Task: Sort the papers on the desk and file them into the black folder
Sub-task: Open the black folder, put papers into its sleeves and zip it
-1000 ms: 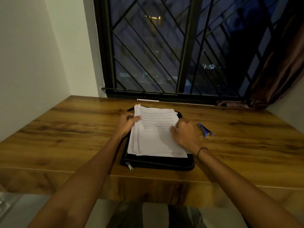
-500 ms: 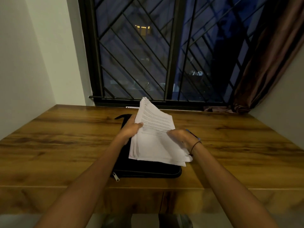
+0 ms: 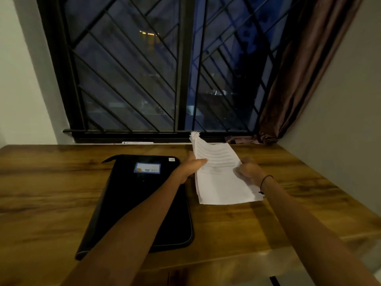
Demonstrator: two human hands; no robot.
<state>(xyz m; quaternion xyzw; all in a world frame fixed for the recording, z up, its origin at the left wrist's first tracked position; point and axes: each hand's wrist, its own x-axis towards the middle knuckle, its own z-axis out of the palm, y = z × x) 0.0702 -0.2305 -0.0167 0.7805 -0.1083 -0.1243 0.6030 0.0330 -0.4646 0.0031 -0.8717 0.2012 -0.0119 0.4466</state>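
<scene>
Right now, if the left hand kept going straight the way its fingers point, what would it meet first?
The left hand already holds the paper stack. Further along that rightward line, the right hand at the stack's other edge probably comes first, though depth is unclear.

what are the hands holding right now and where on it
Both hold the paper stack: left hand grips its left edge, right hand its right edge.
</scene>
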